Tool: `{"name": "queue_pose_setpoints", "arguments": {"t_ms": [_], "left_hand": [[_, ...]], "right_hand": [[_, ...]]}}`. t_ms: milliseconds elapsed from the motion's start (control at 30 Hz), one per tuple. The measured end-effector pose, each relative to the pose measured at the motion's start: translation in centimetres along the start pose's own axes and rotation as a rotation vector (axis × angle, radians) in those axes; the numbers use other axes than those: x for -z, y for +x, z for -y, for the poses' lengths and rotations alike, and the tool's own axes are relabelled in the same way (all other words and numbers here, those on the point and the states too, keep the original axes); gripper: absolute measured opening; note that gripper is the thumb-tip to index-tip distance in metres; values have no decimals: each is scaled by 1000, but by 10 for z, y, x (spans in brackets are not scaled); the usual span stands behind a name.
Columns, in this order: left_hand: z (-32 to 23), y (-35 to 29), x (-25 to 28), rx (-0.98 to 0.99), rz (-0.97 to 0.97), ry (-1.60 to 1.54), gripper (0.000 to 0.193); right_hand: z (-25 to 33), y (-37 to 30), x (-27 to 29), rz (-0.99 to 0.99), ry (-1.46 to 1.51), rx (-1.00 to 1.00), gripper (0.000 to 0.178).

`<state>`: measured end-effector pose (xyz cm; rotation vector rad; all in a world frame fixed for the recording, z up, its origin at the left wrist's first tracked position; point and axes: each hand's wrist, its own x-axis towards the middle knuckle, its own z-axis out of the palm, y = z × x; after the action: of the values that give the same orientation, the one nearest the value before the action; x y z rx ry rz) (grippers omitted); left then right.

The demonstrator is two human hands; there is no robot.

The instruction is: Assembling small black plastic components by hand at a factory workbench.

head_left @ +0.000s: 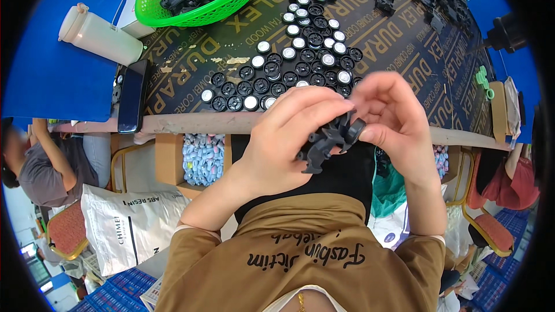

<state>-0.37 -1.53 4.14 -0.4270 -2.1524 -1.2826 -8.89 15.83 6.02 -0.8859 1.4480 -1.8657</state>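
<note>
Your left hand is gripping a black plastic chassis by the table's near edge; your right hand is curling at its black wheel, whether pinching it or merely touching, one cannot tell.

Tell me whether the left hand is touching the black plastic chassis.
Touching. The head view shows it: the left hand grips the black plastic chassis, fingers lying over its upper side with no gap between.

pass: right-hand tabletop | ahead: wheels block | far left: green basket
</note>
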Motion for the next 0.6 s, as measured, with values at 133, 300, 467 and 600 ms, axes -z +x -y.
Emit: {"name": "queue_pose_setpoints", "arguments": {"t_ms": [133,300,467,600], "left_hand": [[11,1,0,-215,33,93,45],[3,3,2,-240,59,96,42],[1,4,3,-179,91,23,43],[6,9,2,140,56,-129,55]], "right_hand": [[5,3,-9,-42,-49,-105,44],[12,2,-7,32,13,-210,42],[3,2,-4,22,40,-158,38],[-9,38,44,-165,-888,135,25]]}}
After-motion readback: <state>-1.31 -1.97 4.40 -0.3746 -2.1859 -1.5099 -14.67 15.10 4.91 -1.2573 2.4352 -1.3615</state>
